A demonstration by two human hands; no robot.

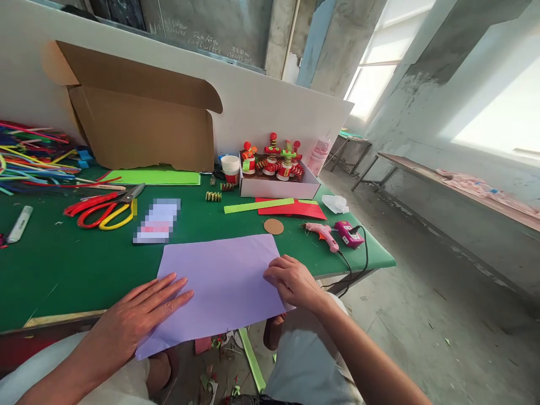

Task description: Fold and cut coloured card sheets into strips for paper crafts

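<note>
A sheet of purple paper (225, 284) lies at the front of the green table, its near part jutting over the table edge above my lap. Flat on its left side rests my left hand (145, 306), fingers stretched out and slightly apart. At the right edge of the sheet, my right hand (294, 282) has its fingers curled and closed on the paper; the thumb is partly hidden. Just beyond the sheet are a brown cardboard disc (274, 226) and a phone (157, 221) with a blurred screen.
Scissors (113, 211) and bundled pipe cleaners (37, 157) lie left. Behind stand an open cardboard box (145, 126), paper cups (230, 166) and a tray (280, 188) of small red-and-green figures. Red paper (291, 210) and a pink glue gun (323, 233) with its cord are right.
</note>
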